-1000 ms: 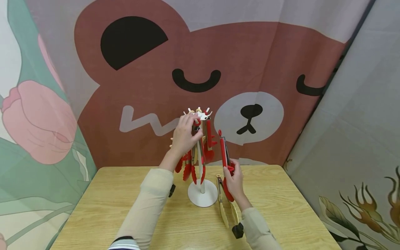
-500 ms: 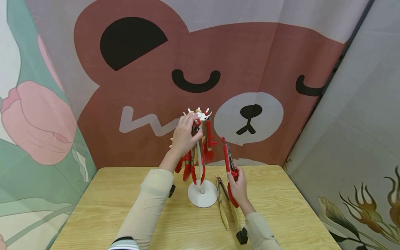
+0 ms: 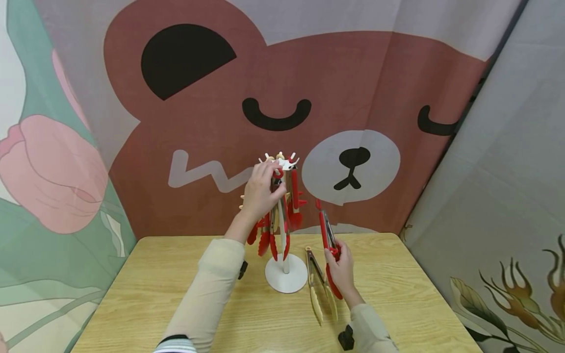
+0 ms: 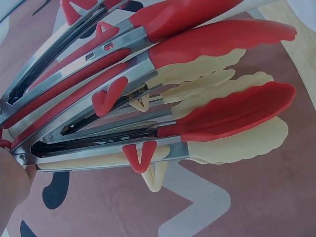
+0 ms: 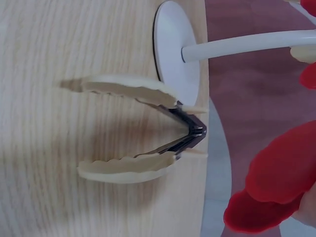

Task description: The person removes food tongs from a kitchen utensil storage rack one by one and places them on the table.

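Up at the white hanging stand (image 3: 286,279), my left hand (image 3: 260,191) pinches the ring end of a pair of red tongs that hangs there. Red tongs (image 4: 222,42) and cream tongs (image 4: 242,143) hang in a cluster below that hand, heads pointing down the pole. Right of the stand, my right hand (image 3: 342,269) grips another pair of red tongs (image 3: 325,229), ring end up and tilted, heads low. Its two red heads (image 5: 284,163) show close together in the right wrist view. Beneath it, cream tongs (image 5: 128,173) lie spread on the table.
The wooden table (image 3: 388,274) reaches back to a curtain (image 3: 203,137) printed with a bear face. A grey curtain (image 3: 494,186) borders the right side and a flowered one (image 3: 57,171) the left. A black wrist camera (image 3: 346,338) sits at the right cuff.
My right hand has moved down and to the right with its red tongs, away from the stand. The left hand stays at the top of the stand.
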